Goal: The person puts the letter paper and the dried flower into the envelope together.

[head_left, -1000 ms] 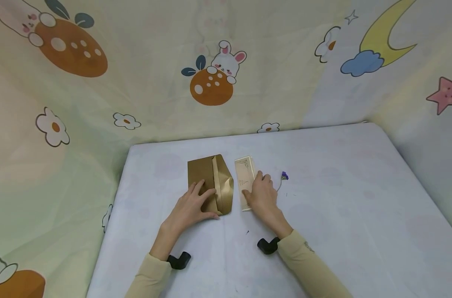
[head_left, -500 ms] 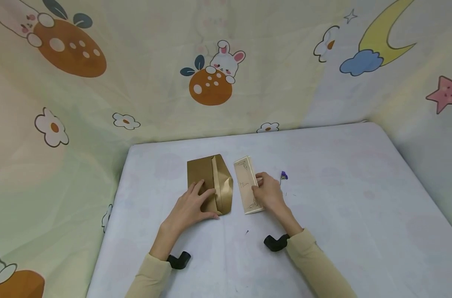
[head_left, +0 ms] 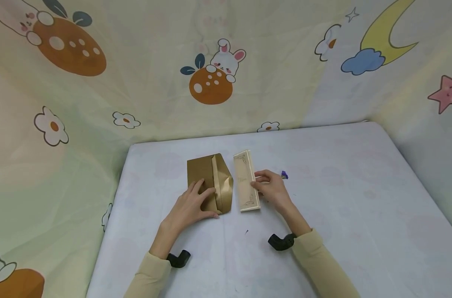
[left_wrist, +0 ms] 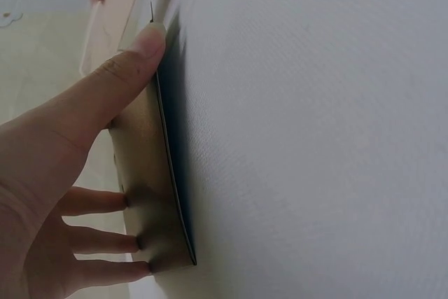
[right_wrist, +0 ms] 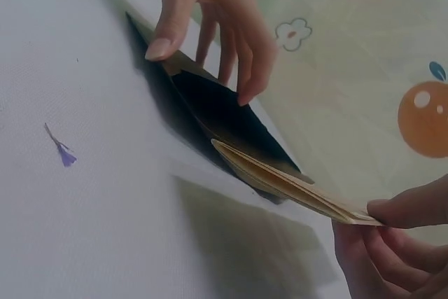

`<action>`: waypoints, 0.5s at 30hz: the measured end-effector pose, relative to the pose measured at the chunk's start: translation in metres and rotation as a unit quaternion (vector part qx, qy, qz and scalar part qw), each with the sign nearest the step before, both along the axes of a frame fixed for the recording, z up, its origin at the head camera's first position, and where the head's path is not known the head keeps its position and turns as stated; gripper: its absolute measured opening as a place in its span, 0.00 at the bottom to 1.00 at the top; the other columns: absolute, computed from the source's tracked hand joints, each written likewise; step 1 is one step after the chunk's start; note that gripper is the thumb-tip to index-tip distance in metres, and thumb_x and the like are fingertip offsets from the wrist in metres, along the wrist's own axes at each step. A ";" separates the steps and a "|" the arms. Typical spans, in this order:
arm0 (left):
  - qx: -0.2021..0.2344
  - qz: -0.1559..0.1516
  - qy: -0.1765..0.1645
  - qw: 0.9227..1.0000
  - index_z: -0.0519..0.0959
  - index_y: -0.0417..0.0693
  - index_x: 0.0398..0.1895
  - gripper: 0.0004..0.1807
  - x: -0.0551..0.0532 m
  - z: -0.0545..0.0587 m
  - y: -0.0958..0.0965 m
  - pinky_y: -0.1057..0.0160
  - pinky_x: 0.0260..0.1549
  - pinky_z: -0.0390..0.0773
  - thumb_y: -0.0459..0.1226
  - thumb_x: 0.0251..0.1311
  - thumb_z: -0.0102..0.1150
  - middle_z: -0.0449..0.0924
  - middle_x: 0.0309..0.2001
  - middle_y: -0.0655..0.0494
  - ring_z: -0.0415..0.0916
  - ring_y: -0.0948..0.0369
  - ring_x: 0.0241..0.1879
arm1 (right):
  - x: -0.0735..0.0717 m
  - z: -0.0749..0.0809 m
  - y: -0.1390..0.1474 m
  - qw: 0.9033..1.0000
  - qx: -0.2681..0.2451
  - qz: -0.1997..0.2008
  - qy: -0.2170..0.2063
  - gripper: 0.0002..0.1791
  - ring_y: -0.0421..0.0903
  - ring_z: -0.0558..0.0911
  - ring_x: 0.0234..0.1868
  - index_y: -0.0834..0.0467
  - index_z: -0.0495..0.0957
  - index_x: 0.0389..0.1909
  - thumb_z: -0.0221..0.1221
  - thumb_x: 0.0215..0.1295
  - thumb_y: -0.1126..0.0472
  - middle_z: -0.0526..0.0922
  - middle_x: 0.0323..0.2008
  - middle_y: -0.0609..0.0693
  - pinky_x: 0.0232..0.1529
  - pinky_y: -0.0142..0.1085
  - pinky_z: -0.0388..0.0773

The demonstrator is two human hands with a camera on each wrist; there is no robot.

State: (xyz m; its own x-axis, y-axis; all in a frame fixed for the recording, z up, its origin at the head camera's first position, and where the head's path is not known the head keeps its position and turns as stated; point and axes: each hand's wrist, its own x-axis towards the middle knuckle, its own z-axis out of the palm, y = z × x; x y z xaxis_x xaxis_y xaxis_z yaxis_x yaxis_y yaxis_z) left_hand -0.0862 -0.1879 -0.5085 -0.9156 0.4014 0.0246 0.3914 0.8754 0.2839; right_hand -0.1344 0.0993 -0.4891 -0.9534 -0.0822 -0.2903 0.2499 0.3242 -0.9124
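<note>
Right grip [head_left: 272,188]: from my end I see thumb and fingers pinching the cream card [head_left: 244,182] by its right long edge, thumb on the upper face, the fingers curled beneath, only the card's thickness between them.
Left grip [head_left: 190,207]: fingers spread, tips resting on the gold envelope [head_left: 199,169], thumb at its near edge.
Card's look: slim, folded in several layers, with fine scrollwork in the corners of the upper face.
Card's lie: the long axis runs near to far in my head view, the far end leaning slightly left, printed face up.
Card's place: just right of the envelope, raised off the pale-covered counter [head_left: 345,207]; my right wrist view shows a shadow below it.
Envelope: flap [head_left: 225,190] folded back toward the card, the pocket's mouth gaping dark.
Flower: a purple flower [head_left: 284,175] lies just beyond the right knuckles.
Backdrop: printed cloth [head_left: 155,62] rises behind the counter.
</note>
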 end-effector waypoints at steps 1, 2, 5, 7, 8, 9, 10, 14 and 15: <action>-0.001 0.001 -0.002 1.000 0.75 0.61 0.68 0.45 0.000 0.000 0.000 0.34 0.47 0.82 0.67 0.47 0.73 0.64 0.74 0.36 0.65 0.32 0.70 | 0.000 0.000 -0.001 1.000 -0.009 0.001 -0.003 0.22 0.43 0.85 0.36 0.65 0.76 0.62 0.64 0.68 0.65 0.84 0.46 0.61 0.39 0.40 0.86; -0.002 0.002 -0.004 1.000 0.75 0.61 0.68 0.45 0.000 0.000 0.000 0.33 0.46 0.82 0.67 0.47 0.72 0.64 0.74 0.36 0.65 0.32 0.70 | 0.000 0.000 -0.002 1.000 -0.017 0.005 -0.003 0.22 0.43 0.85 0.36 0.65 0.75 0.62 0.64 0.68 0.66 0.84 0.46 0.61 0.39 0.39 0.86; -0.006 0.003 -0.005 1.000 0.74 0.61 0.69 0.45 -0.001 0.000 -0.001 0.34 0.46 0.82 0.67 0.47 0.72 0.63 0.74 0.36 0.64 0.32 0.71 | -0.001 0.000 -0.007 0.999 -0.032 0.012 -0.005 0.22 0.42 0.85 0.36 0.66 0.75 0.61 0.64 0.68 0.66 0.84 0.46 0.62 0.38 0.40 0.86; -0.007 0.003 -0.004 1.000 0.75 0.61 0.69 0.45 -0.001 -0.001 -0.001 0.35 0.46 0.82 0.67 0.47 0.72 0.63 0.74 0.36 0.65 0.32 0.71 | -0.002 -0.001 -0.011 0.999 -0.040 0.021 -0.004 0.22 0.42 0.85 0.35 0.66 0.76 0.60 0.65 0.67 0.66 0.84 0.45 0.62 0.38 0.41 0.87; -0.007 0.003 -0.003 1.000 0.75 0.61 0.68 0.45 -0.001 -0.001 -0.001 0.35 0.45 0.83 0.67 0.47 0.72 0.64 0.74 0.36 0.65 0.32 0.71 | -0.002 -0.002 -0.014 0.999 -0.042 0.026 -0.003 0.22 0.42 0.85 0.35 0.66 0.76 0.60 0.65 0.67 0.67 0.84 0.45 0.62 0.39 0.41 0.87; -0.006 0.004 -0.002 1.000 0.75 0.61 0.68 0.45 -0.001 -0.001 -0.001 0.35 0.45 0.83 0.67 0.47 0.72 0.64 0.74 0.36 0.65 0.32 0.71 | -0.002 -0.003 -0.016 0.999 -0.046 0.028 -0.003 0.21 0.42 0.85 0.34 0.66 0.76 0.59 0.65 0.67 0.67 0.84 0.45 0.61 0.39 0.42 0.87; -0.006 0.004 -0.001 1.000 0.75 0.61 0.68 0.45 -0.001 0.000 -0.001 0.36 0.45 0.83 0.67 0.47 0.72 0.64 0.74 0.36 0.65 0.32 0.71 | -0.002 -0.003 -0.019 0.998 -0.050 0.032 -0.004 0.21 0.42 0.85 0.34 0.66 0.76 0.59 0.66 0.67 0.67 0.84 0.44 0.61 0.39 0.43 0.87; -0.001 0.005 -0.006 1.000 0.75 0.61 0.68 0.45 -0.001 0.001 0.000 0.36 0.46 0.83 0.66 0.47 0.73 0.63 0.74 0.36 0.64 0.32 0.71 | -0.003 -0.005 -0.029 0.997 -0.065 0.042 -0.008 0.21 0.42 0.85 0.32 0.67 0.77 0.58 0.66 0.66 0.67 0.85 0.42 0.60 0.38 0.41 0.88; 0.000 0.005 -0.008 1.000 0.75 0.61 0.68 0.45 -0.001 0.001 0.001 0.36 0.46 0.83 0.66 0.47 0.73 0.63 0.74 0.36 0.64 0.33 0.71 | -0.004 -0.006 -0.031 0.997 -0.066 0.044 -0.008 0.21 0.42 0.85 0.31 0.67 0.77 0.58 0.66 0.66 0.67 0.85 0.42 0.60 0.37 0.40 0.87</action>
